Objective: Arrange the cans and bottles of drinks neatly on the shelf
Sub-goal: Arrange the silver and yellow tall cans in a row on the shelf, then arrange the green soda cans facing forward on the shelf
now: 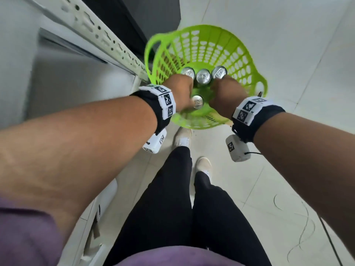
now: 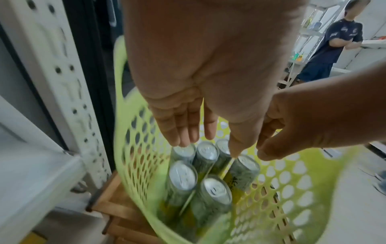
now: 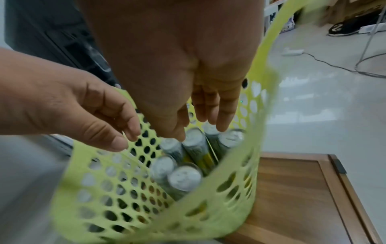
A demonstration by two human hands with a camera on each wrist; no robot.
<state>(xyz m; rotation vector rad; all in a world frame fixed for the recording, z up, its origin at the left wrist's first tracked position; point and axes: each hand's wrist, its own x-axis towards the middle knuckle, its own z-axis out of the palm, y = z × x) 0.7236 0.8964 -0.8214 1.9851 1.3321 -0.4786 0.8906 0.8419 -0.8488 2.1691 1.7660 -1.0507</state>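
Note:
A lime-green perforated basket (image 1: pixel 230 54) holds several silver-topped drink cans (image 1: pixel 203 76) standing upright close together. Both of my hands reach down into it. My left hand (image 2: pixel 206 143) hovers with straight fingers (image 2: pixel 183 132) just above the can tops (image 2: pixel 205 151), gripping nothing. My right hand (image 3: pixel 198 132) comes in from the other side, fingers (image 3: pixel 221 115) extended over the cans (image 3: pixel 193 137), also holding nothing. In the head view the hands (image 1: pixel 184 87) (image 1: pixel 224 93) cover part of the cans; one can (image 1: pixel 197 101) shows between them.
The white metal shelf upright (image 1: pixel 107 39) and a shelf board (image 1: pixel 76 83) stand to the left of the basket. The basket sits on a wooden surface (image 3: pixel 292 189). A dark cabinet (image 1: pixel 124 20) is behind. Another person (image 2: pixel 334 41) stands far off. A cable (image 3: pixel 334 66) lies on the tiled floor.

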